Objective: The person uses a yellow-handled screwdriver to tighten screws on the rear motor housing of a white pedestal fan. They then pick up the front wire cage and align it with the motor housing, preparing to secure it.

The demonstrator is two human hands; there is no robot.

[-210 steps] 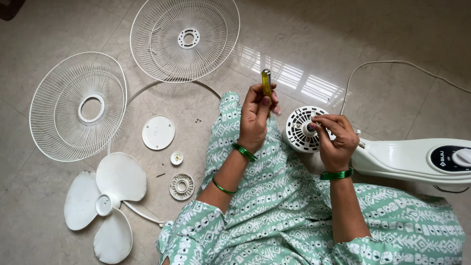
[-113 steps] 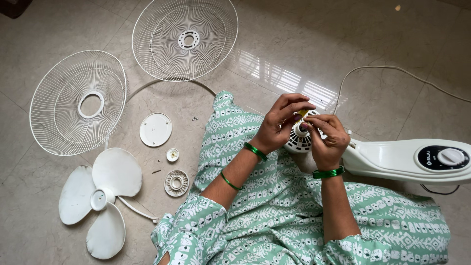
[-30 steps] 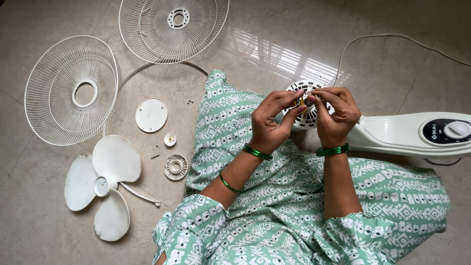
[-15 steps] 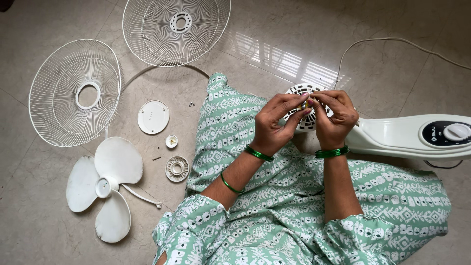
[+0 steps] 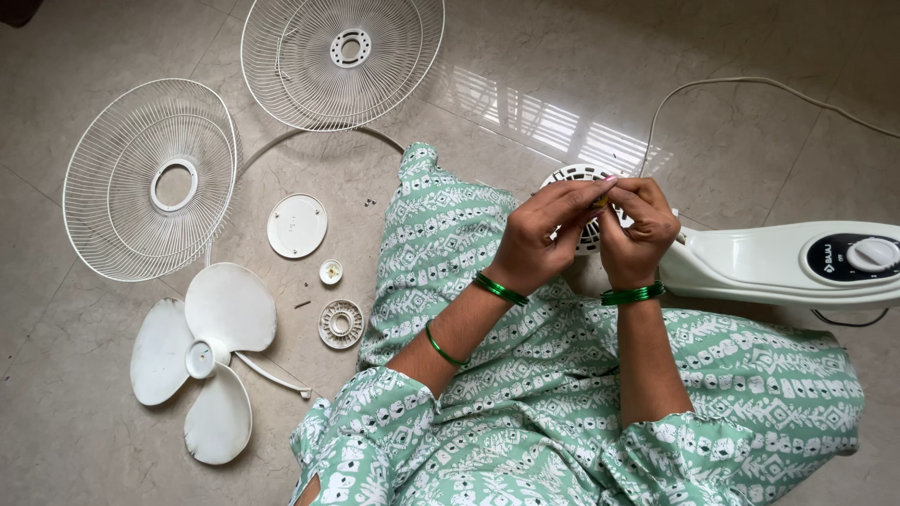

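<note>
A: Hands?
B: Two, both at the fan motor housing (image 5: 583, 201). Left hand (image 5: 544, 239) and right hand (image 5: 637, 230) pinch together around a small yellow piece (image 5: 600, 200) at the housing's front; what it is, can't tell.
A: Counts, left of the housing?
B: Two wire guards (image 5: 150, 178) (image 5: 342, 56), one three-blade propeller (image 5: 202, 361), one round white cover (image 5: 297, 226), one small cap (image 5: 330, 272), one ribbed ring (image 5: 340, 324).
A: Right of it?
B: One white control body (image 5: 787, 267), one dial (image 5: 872, 253), one cord (image 5: 750, 84).
</note>
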